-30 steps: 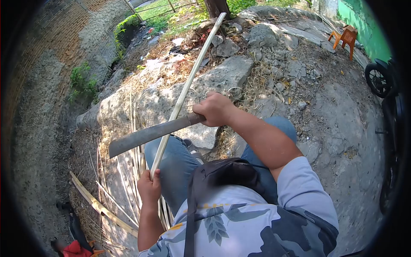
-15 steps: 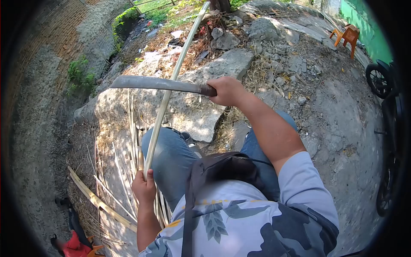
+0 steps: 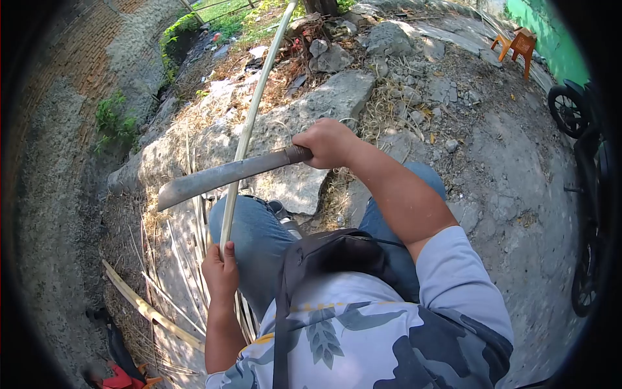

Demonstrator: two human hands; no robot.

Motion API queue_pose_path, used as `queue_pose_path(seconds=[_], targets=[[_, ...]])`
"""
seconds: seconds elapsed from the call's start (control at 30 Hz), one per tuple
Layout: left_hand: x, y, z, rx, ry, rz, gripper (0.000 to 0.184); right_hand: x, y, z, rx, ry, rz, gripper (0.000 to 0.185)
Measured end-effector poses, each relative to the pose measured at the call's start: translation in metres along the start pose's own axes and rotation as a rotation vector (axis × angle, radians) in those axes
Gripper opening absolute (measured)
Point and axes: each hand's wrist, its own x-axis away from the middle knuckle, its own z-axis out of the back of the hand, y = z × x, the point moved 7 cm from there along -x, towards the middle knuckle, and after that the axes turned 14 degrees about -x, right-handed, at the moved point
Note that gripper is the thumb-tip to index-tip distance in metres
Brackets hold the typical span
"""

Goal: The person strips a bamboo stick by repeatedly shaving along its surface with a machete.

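Note:
My right hand is closed round the handle of a machete, whose broad grey blade points left and slightly down. The blade lies across a long, pale bamboo strip, touching or just over it; I cannot tell which. Low on the left, my left hand grips the strip's near end, thumb along it. From there the strip rises past my left knee, its far end reaching the top of the view. Beside that knee, several thin bamboo strips lie on the ground.
A split bamboo piece lies at lower left, near a person in red. Broken concrete slabs and rubble lie ahead. Orange plastic chairs and a motorcycle stand right. A brick wall runs along the left.
The machete has moved down along the bamboo strip toward my left hand, its tip now tilted lower. My right hand has shifted a little left. The left hand keeps its hold.

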Motion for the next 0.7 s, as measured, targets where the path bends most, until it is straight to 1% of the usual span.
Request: queue_pose_path(seconds=[0.1, 0.17, 0.23, 0.33, 0.37, 0.43, 0.47, 0.53, 0.67, 0.7], targets=[[-0.008, 0.01, -0.006, 0.021, -0.029, -0.008, 0.054, -0.004, -0.008, -0.002, -0.072, 0.02, -0.036, 0.014], [-0.015, 0.028, -0.008, 0.051, -0.037, -0.028, 0.052, -0.007, -0.026, -0.016, -0.056, 0.025, 0.059, 0.015], [-0.019, 0.03, -0.012, 0.039, -0.051, -0.065, 0.051, -0.011, -0.041, -0.024, -0.028, 0.004, 0.128, 0.016], [-0.016, 0.03, -0.005, 0.034, -0.053, -0.064, 0.051, -0.011, -0.024, -0.003, 0.079, 0.028, 0.137, 0.018], [-0.012, 0.028, -0.001, 0.036, -0.051, -0.053, 0.052, -0.005, -0.008, 0.012, 0.076, 0.056, 0.007, 0.017], [-0.004, 0.004, 0.001, -0.003, -0.083, 0.007, 0.052, 0.004, 0.04, 0.032, -0.052, 0.152, -0.238, 0.018], [0.001, -0.007, 0.002, -0.024, -0.101, 0.035, 0.053, 0.009, 0.057, 0.038, -0.086, 0.18, -0.316, 0.019], [0.009, -0.001, 0.006, -0.008, -0.09, 0.014, 0.053, 0.016, 0.08, 0.048, -0.152, 0.235, -0.465, 0.022], [0.01, 0.003, 0.006, 0.017, -0.051, 0.009, 0.053, 0.009, 0.058, 0.026, -0.259, 0.184, -0.344, 0.023], [0.007, 0.006, 0.005, 0.03, -0.044, 0.008, 0.053, 0.005, 0.044, 0.019, -0.246, 0.139, -0.298, 0.022]])
